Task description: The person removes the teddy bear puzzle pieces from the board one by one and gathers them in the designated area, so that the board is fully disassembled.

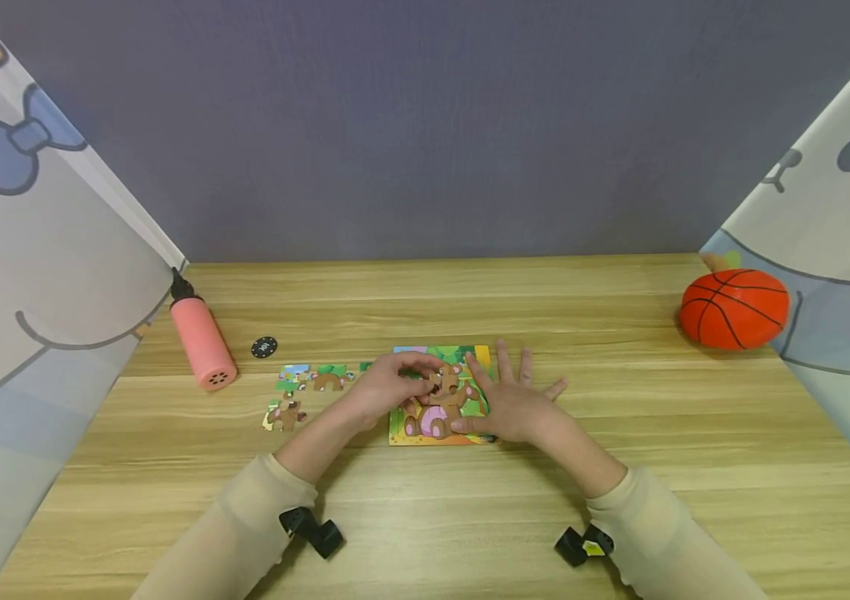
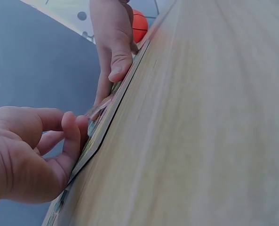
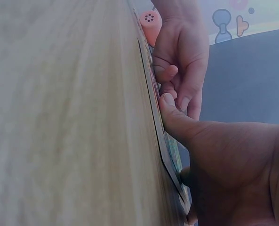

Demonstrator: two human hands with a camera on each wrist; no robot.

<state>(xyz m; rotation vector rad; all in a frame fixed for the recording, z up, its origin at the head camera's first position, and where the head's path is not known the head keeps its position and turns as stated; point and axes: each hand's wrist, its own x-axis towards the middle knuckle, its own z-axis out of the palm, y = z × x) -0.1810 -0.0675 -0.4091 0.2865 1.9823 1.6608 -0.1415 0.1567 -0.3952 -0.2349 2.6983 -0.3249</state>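
Observation:
A jigsaw puzzle board (image 1: 432,440) with a brown bear picture lies flat on the table. My left hand (image 1: 387,387) is over its left side, thumb and forefinger pinching a puzzle piece (image 2: 99,108) that stands slightly tilted off the board in the left wrist view. The bear's head (image 1: 449,377) shows just beside those fingertips. My right hand (image 1: 518,408) lies with fingers spread across the board's right edge. Its thumb (image 3: 170,106) rests on the picture, close to the left fingers. Part of the board is hidden under both hands.
Left of the board lie loose puzzle pieces (image 1: 286,415), some joined in a row (image 1: 329,379). A black poker chip (image 1: 263,347) and a pink hand pump (image 1: 203,343) are farther left. A red basketball (image 1: 734,309) sits at the far right, against the printed side panel.

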